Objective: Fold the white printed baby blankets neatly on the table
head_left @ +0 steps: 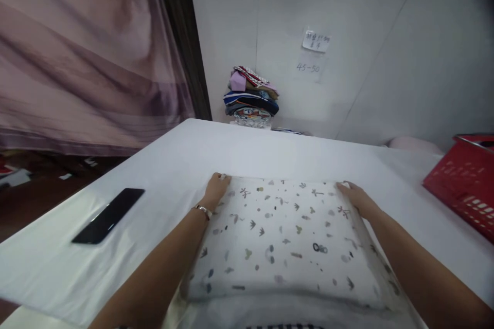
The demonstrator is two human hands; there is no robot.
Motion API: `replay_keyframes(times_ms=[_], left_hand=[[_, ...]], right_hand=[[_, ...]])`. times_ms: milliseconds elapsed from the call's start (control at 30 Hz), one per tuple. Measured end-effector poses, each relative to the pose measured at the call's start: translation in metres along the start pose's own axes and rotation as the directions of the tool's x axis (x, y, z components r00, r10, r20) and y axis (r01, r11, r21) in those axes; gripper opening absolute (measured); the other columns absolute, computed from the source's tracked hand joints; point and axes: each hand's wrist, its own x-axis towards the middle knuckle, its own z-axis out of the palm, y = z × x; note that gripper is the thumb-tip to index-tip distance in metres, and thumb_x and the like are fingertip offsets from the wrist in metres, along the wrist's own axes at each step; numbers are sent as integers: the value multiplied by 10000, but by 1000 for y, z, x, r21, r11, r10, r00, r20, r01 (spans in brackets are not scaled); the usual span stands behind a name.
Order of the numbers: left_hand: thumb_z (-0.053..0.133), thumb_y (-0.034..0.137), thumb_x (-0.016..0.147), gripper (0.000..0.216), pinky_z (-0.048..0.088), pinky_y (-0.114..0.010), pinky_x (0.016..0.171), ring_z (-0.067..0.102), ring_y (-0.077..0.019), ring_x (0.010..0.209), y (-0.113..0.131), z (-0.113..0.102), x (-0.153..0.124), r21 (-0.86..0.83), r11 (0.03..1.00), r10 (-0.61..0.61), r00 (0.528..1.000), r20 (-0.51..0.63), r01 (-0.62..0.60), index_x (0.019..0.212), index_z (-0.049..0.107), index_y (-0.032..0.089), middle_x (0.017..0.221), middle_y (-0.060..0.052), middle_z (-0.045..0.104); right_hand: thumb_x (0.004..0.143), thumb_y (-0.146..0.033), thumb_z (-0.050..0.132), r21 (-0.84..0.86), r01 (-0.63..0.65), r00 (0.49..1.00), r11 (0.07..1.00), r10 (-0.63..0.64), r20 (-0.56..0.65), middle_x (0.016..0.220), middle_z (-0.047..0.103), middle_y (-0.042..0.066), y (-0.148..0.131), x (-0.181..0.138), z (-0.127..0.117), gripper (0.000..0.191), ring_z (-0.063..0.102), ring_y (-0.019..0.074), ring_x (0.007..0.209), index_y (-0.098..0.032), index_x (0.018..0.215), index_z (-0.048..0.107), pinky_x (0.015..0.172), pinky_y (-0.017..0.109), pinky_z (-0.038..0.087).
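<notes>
A folded white cloth with small grey and green prints (285, 236) lies on the white table (270, 154) right in front of me. My left hand (216, 190), with a bracelet on the wrist, grips the cloth's far left corner, fingers curled over the edge. My right hand (357, 198) grips the far right corner in the same way. Both forearms run along the cloth's sides.
A black phone (109, 215) lies on the table to the left. A red plastic basket (465, 182) stands at the right edge. A stack of folded clothes (250, 95) sits beyond the far edge, against the wall under paper notes (315, 41). A pinkish curtain (85, 51) hangs at left.
</notes>
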Motion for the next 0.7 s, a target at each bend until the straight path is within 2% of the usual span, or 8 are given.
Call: replay_keyframes(times_ms=[133,200,300,400,533,700], left_hand=[[541,370,769,292,448,-294,715,609,-221,881,0,1,2,-112,993,19,1000,-4,-20,969,575,161,965,-98,666],[534,428,759,303,453,-290,663,614,-217,804,2,-1,2,-154,987,39,999,8,-37,888,596,160,872,-82,671],[518,534,732,379,441,-285,580,593,-204,662,4,-4,3,-201,978,58,997,50,-46,726,590,162,701,-56,645],[524,539,709,378,423,-283,542,561,-192,597,4,-5,5,-226,973,59,996,64,-43,661,573,168,616,-39,608],[526,462,710,295,437,-302,605,578,-211,683,4,-3,9,-192,980,56,998,33,-48,682,589,175,682,-49,630],[521,453,707,280,465,-328,692,604,-234,774,2,-1,13,-169,984,66,997,30,-60,733,606,187,774,-58,667]], right_hand=[[739,-539,601,117,-84,991,990,71,110,1061,675,142,-7,3,-3,461,650,269,891,-191,1042,613,715,352,528],[746,-550,594,153,-103,985,983,79,155,1031,685,131,-10,5,-5,419,656,254,869,-203,980,620,712,343,530],[752,-543,599,209,-136,956,968,73,283,960,702,116,-11,6,-7,378,658,241,853,-203,914,628,722,338,530],[742,-525,626,229,-184,925,956,90,368,947,704,112,-9,8,-10,369,655,236,867,-191,897,639,742,337,528],[710,-488,681,269,-165,914,949,45,404,998,695,114,-3,12,-12,375,652,231,888,-176,914,641,764,323,526],[681,-343,737,317,-101,920,943,-33,390,993,700,95,-2,9,-13,329,659,215,858,-184,946,624,732,282,531]])
